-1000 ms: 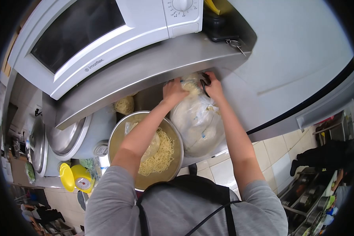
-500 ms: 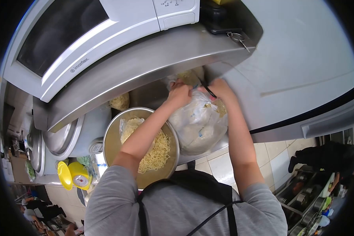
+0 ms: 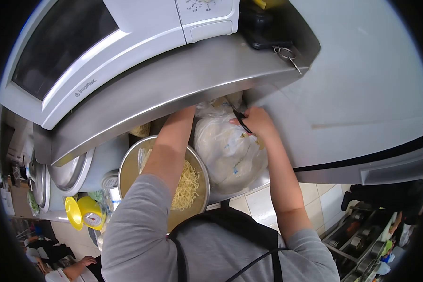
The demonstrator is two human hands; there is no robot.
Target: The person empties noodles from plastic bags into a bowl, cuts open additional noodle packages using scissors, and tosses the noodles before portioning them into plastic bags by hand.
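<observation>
My right hand (image 3: 260, 121) is closed around the black handles of a pair of scissors (image 3: 240, 121) above a large clear plastic bag (image 3: 230, 155). The bag is full of pale packs that I cannot make out clearly. My left arm reaches under the steel shelf, whose edge hides the hand and its fingers. Beneath that forearm stands a big metal bowl (image 3: 123, 176), with loose yellow noodles (image 3: 187, 188) and a piece of clear plastic in it. Behind the large bag, partly under the shelf, lies more crumpled plastic (image 3: 214, 109).
A white microwave (image 3: 141, 40) stands on the steel shelf (image 3: 174, 84), with keys (image 3: 286, 55) at its right end. A yellow scale (image 3: 91, 214) and lidded pots (image 3: 70, 171) are at left. A light grey appliance surface (image 3: 352, 94) borders the right. Other people are at the lower edges.
My left hand has left the bag's top and gone under the shelf. My right hand still holds the scissors. My view has shifted slightly, and a person's arm shows at lower left.
</observation>
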